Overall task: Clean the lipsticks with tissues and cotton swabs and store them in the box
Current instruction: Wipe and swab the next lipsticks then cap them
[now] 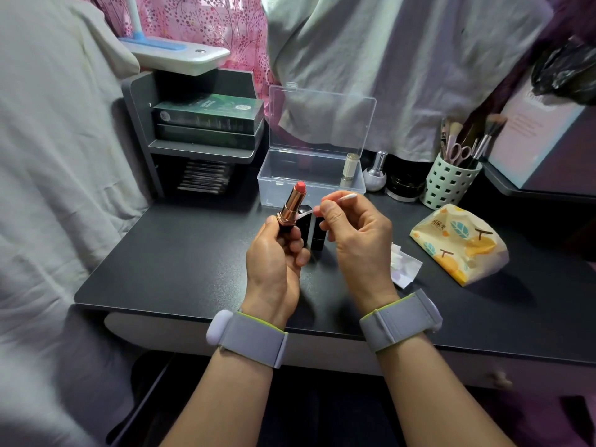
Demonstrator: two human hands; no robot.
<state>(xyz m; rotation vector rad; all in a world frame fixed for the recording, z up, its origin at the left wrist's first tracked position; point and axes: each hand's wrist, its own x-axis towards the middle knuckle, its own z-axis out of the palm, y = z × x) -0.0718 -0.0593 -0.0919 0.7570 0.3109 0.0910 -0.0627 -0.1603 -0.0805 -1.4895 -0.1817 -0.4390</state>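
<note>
Broadly, the dark bench (180, 253) carries everything: at its back the clear box (309, 180) stands with its lid up, and apart from a faint pinkish shape at its rear that I cannot identify, nothing plainly lies in it, so storing looks undone. To the right lies the tissue pack (459, 241), and a crumpled tissue (404, 264) sits beside the right wrist, which suggests some wiping is already done. Nearer, the left hand (274, 253) grips the open lipstick (292, 204) by its dark base, held tilted above the bench just in front of the box, its coral tip wound out. Just behind that hand stand small black pieces (314, 230), perhaps the cap or another tube; I cannot tell which. The right hand (353, 232) pinches a swab (345, 198), its white head pointing away from the lipstick and looking clean. By my reckoning the swab cleaning is barely started; capping and boxing remain.
</note>
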